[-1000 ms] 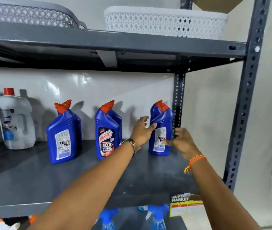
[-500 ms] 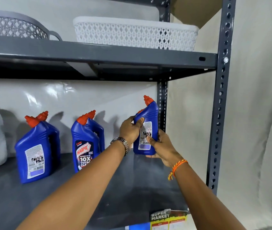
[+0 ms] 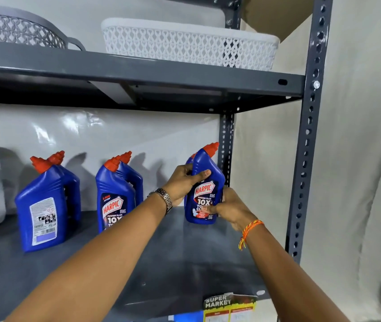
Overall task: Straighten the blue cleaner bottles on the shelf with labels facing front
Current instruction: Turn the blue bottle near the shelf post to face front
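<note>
In the head view both arms reached forward to the right end of the grey shelf [image 3: 173,263]. The left hand [image 3: 182,182], a metal watch [image 3: 163,198] on its wrist, was wrapped round the neck and shoulder of the right bottle [image 3: 204,180], thumb across its front. The right hand [image 3: 229,209], with an orange thread [image 3: 250,228] at the wrist, was closed on the bottle's lower right side, fingers over the bottom of the label. The bottle was blue with a red cap, tilted slightly, its base at or just above the shelf beside the rear post [image 3: 226,140]; which, could not be told. A second bottle stood partly hidden behind it.

The middle bottle [image 3: 113,194] showed its front label. The left bottle [image 3: 43,205] showed its white back label. Each had another bottle behind it.

Half a second earlier the held bottle had shown its white back label; it had since been turned so the front label faced out, and sat lower.
</note>
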Demonstrator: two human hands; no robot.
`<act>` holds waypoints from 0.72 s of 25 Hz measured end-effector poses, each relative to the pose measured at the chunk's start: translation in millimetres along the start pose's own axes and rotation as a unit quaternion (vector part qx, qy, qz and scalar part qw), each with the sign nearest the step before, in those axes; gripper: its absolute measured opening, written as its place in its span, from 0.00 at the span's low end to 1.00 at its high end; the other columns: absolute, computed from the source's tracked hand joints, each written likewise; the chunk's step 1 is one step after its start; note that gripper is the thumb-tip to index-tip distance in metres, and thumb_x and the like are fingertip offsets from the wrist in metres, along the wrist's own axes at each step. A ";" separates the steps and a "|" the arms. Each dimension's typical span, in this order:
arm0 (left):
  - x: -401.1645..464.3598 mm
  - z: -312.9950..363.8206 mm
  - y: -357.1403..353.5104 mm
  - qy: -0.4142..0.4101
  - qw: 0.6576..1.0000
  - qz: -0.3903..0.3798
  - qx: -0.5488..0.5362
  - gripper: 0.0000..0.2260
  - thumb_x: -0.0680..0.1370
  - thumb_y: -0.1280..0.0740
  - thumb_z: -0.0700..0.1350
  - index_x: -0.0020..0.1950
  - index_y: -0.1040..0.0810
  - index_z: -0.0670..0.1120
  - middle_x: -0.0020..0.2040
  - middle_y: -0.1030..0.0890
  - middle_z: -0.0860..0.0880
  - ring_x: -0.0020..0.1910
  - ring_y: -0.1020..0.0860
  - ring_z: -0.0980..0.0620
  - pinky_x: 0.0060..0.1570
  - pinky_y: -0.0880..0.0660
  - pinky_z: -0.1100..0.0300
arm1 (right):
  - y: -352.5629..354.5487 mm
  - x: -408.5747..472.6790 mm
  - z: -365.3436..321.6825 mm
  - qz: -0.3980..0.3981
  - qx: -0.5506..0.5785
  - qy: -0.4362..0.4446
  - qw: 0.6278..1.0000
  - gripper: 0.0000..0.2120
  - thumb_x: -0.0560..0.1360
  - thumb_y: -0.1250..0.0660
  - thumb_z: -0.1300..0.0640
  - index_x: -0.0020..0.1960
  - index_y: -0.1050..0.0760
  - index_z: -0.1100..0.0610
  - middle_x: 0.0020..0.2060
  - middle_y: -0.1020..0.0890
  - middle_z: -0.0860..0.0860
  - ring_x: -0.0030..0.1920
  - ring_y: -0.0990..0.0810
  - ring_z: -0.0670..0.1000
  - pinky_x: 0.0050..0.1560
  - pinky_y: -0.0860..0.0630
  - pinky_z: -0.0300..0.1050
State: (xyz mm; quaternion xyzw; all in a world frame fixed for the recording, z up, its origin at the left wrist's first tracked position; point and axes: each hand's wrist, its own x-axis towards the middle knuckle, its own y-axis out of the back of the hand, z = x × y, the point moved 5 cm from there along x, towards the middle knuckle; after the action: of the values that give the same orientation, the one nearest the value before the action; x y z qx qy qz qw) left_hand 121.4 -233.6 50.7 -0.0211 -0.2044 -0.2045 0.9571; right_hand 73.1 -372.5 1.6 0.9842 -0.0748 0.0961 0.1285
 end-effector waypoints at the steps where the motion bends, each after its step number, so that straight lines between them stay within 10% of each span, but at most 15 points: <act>1: 0.3 -6.2 -0.8 0.006 1.000 0.005 -0.002 0.05 0.75 0.26 0.42 0.50 0.16 0.45 0.41 0.12 0.48 0.40 0.14 0.51 0.40 0.18 0.58 | -1.5 0.5 5.0 -0.001 -0.012 -0.002 1.000 0.29 0.66 0.22 0.72 0.63 0.25 0.58 0.56 0.15 0.56 0.62 0.17 0.58 0.63 0.19 0.58; 13: -24.6 -16.1 15.0 0.046 0.990 0.065 0.113 0.24 0.78 0.28 0.41 0.72 0.27 0.38 0.68 0.21 0.39 0.65 0.21 0.40 0.66 0.24 0.47 | -12.0 5.8 35.8 0.000 -0.058 -0.045 0.997 0.36 0.67 0.22 0.69 0.71 0.33 0.59 0.63 0.18 0.58 0.64 0.19 0.59 0.66 0.21 0.61; 18: -115.1 36.3 93.5 -0.094 0.968 0.188 0.136 0.20 0.74 0.25 0.37 0.65 0.22 0.46 0.57 0.16 0.49 0.58 0.16 0.54 0.56 0.21 0.67 | -3.0 -49.2 -18.4 0.250 -0.137 0.140 0.948 0.41 0.66 0.22 0.64 0.75 0.37 0.60 0.69 0.27 0.59 0.70 0.27 0.60 0.72 0.31 0.49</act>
State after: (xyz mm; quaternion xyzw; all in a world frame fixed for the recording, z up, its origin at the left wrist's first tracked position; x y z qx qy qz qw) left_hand 49.1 -99.5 42.0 0.0519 -0.3121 0.0119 0.9486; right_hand 22.7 -358.7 8.1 0.8834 -0.3122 0.2509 0.2434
